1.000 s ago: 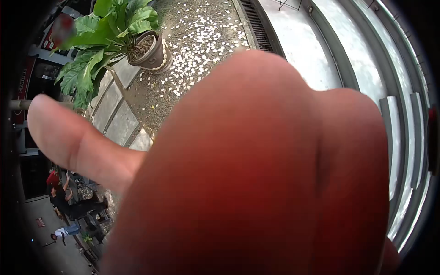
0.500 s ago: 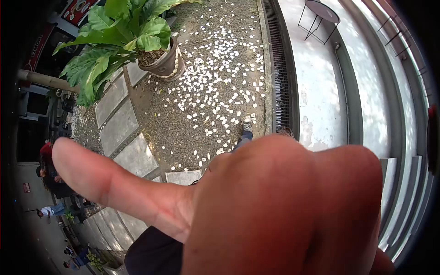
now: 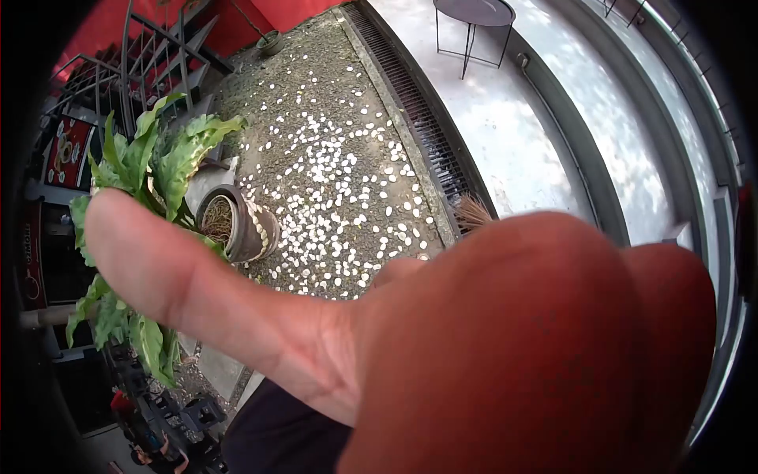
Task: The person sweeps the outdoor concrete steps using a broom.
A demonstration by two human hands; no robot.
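Very close to the camera, my right hand (image 3: 505, 332) fills the lower right of the head view. Its thumb (image 3: 181, 268) stretches out to the left, well apart from the rest of the hand. Rounded, bent knuckles (image 3: 553, 245) form the top of the hand, and the ends of the fingers are mostly hidden behind it. Nothing shows between thumb and fingers. Beyond the thumb, overlapped by it, stands a potted plant (image 3: 174, 166) with large green leaves in a brown pot (image 3: 257, 229). My left hand is out of the frame.
White pebbles (image 3: 324, 166) lie scattered over gravel beside a drain grate (image 3: 403, 87). A round dark table (image 3: 474, 12) stands on the pale paving to the right, near curved steps (image 3: 624, 110). Metal stairs (image 3: 158, 63) rise at the far left. A person (image 3: 150, 442) is at lower left.
The view has swung, so the plant sits lower and further left, and the red wall and metal stairs now show. My hand appears slightly further right, its pose much the same.
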